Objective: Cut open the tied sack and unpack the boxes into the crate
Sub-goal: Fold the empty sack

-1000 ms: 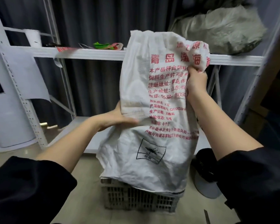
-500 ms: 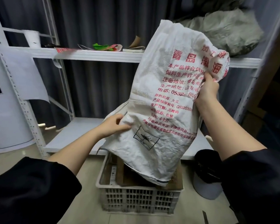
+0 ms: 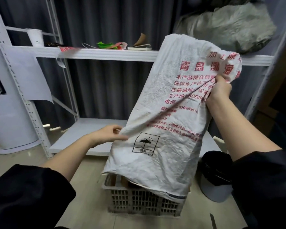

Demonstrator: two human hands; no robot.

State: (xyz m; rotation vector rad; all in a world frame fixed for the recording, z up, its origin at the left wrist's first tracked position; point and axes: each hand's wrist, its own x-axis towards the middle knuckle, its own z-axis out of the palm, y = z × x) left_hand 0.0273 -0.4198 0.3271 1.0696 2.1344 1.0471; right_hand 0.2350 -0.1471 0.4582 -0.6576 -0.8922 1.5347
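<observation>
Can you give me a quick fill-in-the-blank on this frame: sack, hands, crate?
1. The white woven sack hangs with its open end over the ____.
2. The right hand grips the sack near its ____ end.
3. The left hand ____ a fold at the sack's side.
4. The symbol in the sack's black square is an ____.

Missing: crate; upper; pinches; umbrella

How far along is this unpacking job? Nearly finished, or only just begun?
Late on, it seems. The sack hangs limp, its open end down over the crate, where brown boxes already lie. The right hand grips it high and the left hand pinches its edge. Left: setting the sack aside; whether anything remains inside is hidden.
</observation>
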